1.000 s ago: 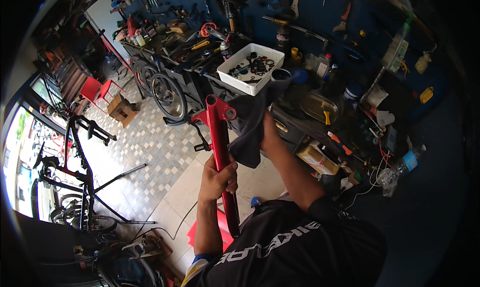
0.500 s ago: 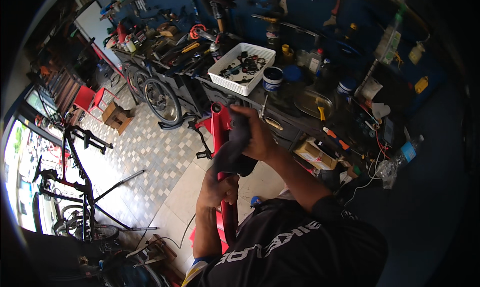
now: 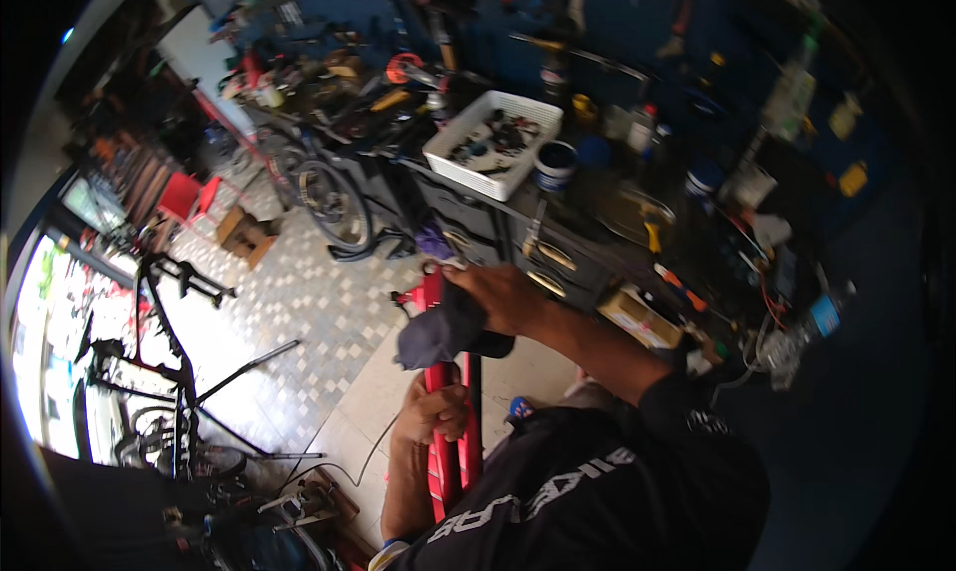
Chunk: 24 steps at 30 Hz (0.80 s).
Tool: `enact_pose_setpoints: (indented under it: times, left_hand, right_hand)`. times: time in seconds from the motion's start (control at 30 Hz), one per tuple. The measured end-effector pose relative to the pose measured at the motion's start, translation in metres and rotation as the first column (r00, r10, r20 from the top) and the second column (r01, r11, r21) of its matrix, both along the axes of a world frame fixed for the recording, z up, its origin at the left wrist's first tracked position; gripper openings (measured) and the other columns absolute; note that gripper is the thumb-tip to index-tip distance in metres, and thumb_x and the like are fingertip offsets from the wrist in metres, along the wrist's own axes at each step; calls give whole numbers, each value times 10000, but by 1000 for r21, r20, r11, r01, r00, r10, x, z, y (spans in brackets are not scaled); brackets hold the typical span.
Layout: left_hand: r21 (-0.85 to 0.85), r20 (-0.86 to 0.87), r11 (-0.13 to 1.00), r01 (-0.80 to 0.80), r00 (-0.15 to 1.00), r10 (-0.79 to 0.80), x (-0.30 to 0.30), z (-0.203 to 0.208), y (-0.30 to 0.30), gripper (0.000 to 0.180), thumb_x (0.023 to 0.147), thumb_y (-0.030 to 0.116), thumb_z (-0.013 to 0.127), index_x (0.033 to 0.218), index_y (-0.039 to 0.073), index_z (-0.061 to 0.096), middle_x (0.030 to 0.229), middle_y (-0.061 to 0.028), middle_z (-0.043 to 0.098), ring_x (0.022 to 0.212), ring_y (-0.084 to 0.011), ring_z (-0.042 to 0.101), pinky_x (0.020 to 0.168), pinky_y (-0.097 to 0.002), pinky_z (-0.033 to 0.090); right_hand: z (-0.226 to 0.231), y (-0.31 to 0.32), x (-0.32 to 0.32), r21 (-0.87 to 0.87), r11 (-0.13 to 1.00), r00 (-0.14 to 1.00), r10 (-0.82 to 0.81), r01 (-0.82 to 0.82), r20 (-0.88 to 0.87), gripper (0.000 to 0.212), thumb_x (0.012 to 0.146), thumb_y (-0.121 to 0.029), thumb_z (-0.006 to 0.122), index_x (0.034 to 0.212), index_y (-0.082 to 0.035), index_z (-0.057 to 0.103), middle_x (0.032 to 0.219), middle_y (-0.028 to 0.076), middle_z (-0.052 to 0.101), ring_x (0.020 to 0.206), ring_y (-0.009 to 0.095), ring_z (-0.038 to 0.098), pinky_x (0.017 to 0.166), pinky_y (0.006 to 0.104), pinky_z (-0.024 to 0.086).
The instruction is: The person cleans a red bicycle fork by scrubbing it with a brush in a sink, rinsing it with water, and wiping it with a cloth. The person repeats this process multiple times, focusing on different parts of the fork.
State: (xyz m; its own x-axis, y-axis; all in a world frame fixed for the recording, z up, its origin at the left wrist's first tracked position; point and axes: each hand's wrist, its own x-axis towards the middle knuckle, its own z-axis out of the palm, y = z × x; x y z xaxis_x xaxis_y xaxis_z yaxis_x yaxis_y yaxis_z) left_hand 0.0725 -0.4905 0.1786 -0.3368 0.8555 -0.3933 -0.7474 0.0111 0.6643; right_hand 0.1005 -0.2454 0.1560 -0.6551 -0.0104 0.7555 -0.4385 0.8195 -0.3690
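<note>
A red bicycle frame (image 3: 444,471) stands upright in front of my body, its open tube end at the top. Around one of its tubes, below the cloth, my left hand (image 3: 434,412) is closed. A dark grey cloth (image 3: 438,330) lies bunched across the upper part of the frame. My right hand (image 3: 495,298) is closed on this cloth near the tube end and presses it to the red tube. The palm side of the right hand is hidden, and the picture is smeared by motion.
A workbench ahead carries a white basket (image 3: 510,179) of small parts, a tub (image 3: 555,165) and tools. Bicycle wheels (image 3: 334,208) lean at its left. A black bicycle frame (image 3: 171,347) stands at the left. A cable (image 3: 363,474) runs over the floor.
The red frame's top end and my right hand are lower in the picture. The cloth, earlier stretched down toward my left hand, is now bunched higher on the frame. The whole view has shifted slightly.
</note>
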Motion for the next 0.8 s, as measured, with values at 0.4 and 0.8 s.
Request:
enact_pose_setpoints:
  times: [0.4, 0.8]
  left_hand:
    - [0, 22, 990, 143, 990, -143, -17, -2, 17, 121, 937, 13, 577, 964, 98, 497, 555, 22, 390, 364, -78, 365, 327, -249, 252]
    - [-40, -129, 932, 360, 923, -362, -28, 6, 38, 134, 893, -7, 612, 973, 46, 518, 537, -20, 439, 366, -116, 423, 342, -279, 332]
  right_hand:
    - [28, 20, 6, -381, 924, 922, 128, 22, 365, 436, 820, -105, 753, 1200, -47, 546, 1137, 179, 699, 1081, 359, 679, 882, 391, 555]
    - [46, 77, 20, -440, 892, 955, 40, 99, 295, 243, 789, -11, 678, 1012, -60, 596, 855, 99, 700, 856, 134, 697, 732, 326, 510]
